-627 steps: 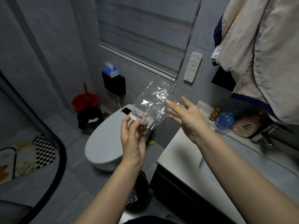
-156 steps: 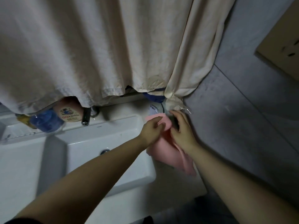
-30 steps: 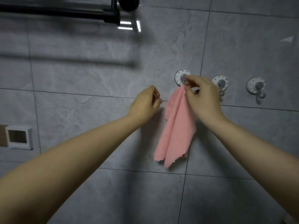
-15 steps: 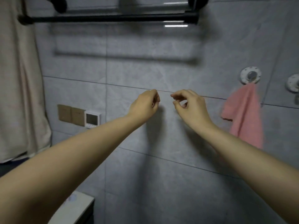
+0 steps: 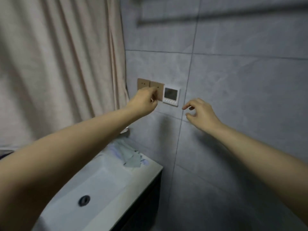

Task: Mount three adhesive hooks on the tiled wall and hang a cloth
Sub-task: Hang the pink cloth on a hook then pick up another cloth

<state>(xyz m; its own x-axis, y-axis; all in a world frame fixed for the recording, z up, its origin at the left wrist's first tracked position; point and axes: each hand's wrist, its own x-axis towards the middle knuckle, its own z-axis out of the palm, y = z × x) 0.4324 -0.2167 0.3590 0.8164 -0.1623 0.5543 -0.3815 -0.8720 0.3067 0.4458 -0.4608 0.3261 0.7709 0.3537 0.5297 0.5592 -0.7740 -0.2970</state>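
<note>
View has swung left since half a second ago: hooks and pink cloth now out of frame (cloth was hanging then). Left hand [image 5: 144, 102] pinches a small scrap; right hand [image 5: 200, 115] loosely curled, empty. Task likely complete.

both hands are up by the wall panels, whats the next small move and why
Probably set down the small scrap pinched in the left hand on the counter beside the sink. The right hand is empty, and no hook or pink cloth shows in this view to work on.
</note>
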